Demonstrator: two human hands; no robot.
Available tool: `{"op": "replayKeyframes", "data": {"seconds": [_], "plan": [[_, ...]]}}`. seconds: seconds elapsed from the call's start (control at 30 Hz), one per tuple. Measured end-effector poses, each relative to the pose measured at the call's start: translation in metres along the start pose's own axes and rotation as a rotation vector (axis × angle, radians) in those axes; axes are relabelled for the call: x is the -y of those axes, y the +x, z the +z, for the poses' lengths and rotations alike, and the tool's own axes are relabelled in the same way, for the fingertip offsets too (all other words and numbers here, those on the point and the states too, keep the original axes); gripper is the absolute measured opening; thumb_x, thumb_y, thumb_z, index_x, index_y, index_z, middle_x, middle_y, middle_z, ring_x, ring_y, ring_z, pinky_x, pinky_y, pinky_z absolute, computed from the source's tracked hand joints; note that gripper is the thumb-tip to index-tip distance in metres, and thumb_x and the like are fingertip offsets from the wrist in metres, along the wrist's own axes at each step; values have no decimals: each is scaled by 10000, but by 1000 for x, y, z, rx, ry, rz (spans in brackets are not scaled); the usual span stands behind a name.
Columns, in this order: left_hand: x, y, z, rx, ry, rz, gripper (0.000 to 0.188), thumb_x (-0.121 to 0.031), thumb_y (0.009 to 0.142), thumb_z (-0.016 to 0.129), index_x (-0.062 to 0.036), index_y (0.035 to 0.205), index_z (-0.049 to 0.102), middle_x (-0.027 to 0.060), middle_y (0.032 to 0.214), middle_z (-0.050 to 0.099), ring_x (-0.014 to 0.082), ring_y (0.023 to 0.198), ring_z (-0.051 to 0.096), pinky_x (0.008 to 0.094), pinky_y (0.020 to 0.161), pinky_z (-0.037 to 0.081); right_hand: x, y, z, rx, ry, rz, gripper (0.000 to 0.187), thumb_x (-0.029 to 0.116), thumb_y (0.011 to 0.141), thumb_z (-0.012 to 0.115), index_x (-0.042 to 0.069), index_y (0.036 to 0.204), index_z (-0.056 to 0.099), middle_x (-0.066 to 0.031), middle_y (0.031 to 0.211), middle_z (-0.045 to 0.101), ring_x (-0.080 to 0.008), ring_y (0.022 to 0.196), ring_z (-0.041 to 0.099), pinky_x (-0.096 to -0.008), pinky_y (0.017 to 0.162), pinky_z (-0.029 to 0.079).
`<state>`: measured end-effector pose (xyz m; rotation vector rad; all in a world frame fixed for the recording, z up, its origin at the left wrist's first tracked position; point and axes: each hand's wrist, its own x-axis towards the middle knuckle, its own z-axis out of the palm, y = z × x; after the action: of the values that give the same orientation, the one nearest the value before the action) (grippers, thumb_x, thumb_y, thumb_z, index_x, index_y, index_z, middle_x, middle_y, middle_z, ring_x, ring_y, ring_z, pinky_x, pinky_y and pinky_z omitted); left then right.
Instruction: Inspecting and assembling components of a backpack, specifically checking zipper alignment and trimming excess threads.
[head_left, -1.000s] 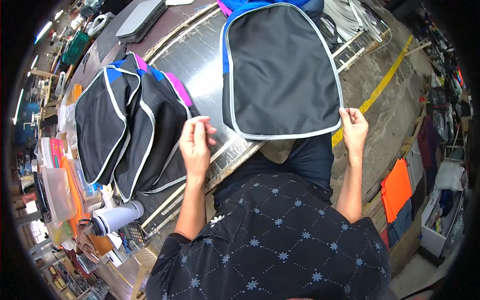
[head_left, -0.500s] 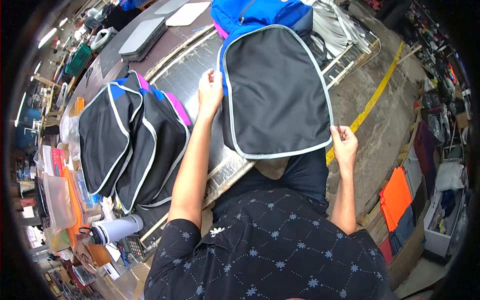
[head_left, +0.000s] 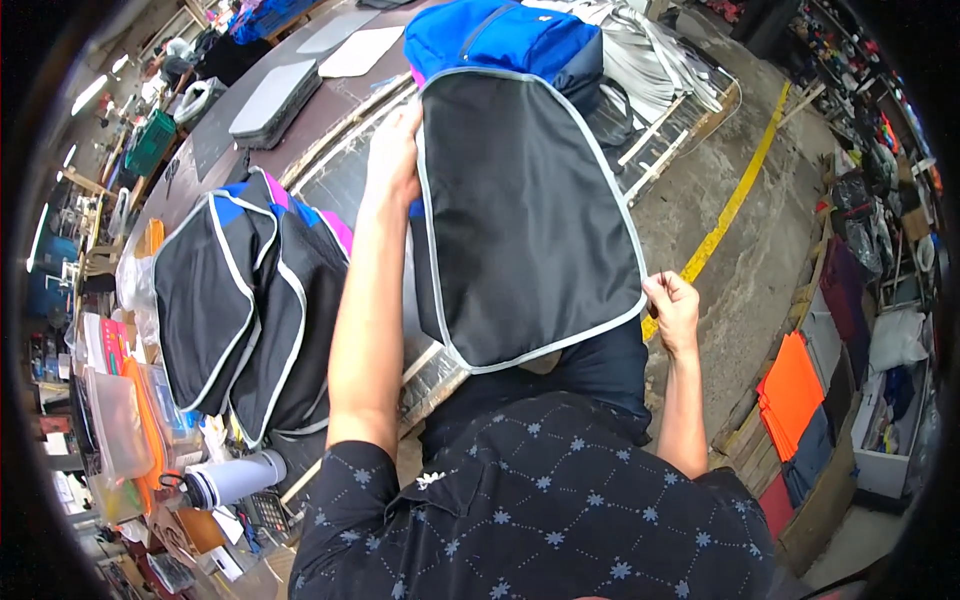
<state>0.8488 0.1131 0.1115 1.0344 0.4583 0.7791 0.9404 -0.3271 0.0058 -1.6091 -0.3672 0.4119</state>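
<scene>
A black backpack panel (head_left: 530, 220) with grey edge binding lies in front of me, over the table's edge and my lap. Its blue upper part (head_left: 505, 42), with a zipper, rests beyond it on the table. My left hand (head_left: 396, 155) grips the panel's upper left edge, its fingertips partly hidden behind the fabric. At the lower right edge my right hand (head_left: 674, 308) is closed in a pinch on the grey binding. Something thin and dark shows at its fingers, too small to name. Several similar black bag pieces (head_left: 210, 300) with grey binding and pink and blue parts lie left.
Grey stacked pads (head_left: 275, 103) and a white sheet (head_left: 362, 52) lie on the far table. White strips (head_left: 665, 60) are heaped at the far right. A bottle (head_left: 235, 478) and a calculator (head_left: 268, 510) stand near left. Orange fabric (head_left: 792, 390) lies right, past a yellow floor line (head_left: 735, 222).
The black panel has come closer to me and its lower edge hangs lower. My left hand has moved up along its left edge. My right hand has shifted slightly left and down.
</scene>
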Motion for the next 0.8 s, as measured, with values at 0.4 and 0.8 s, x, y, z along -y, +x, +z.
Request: {"op": "replayKeyframes", "data": {"seconds": [0.4,0.8], "plan": [[-71,-20,15,191,-121,156,203,-244,1117,679,-45,1144,648,81,942,713,255,791,778,385,702,637,102,-44,78,266,165,-395,503,297,847,963,64,1149,635,84,883,524,-45,735,441,-236,687,371],[-54,-6,37,127,0,158,287,-251,1136,622,27,1205,610,177,1046,750,311,900,814,406,791,686,125,-43,113,307,-424,-895,327,122,793,989,31,1007,758,51,790,615,-15,682,460,-220,631,359]]}}
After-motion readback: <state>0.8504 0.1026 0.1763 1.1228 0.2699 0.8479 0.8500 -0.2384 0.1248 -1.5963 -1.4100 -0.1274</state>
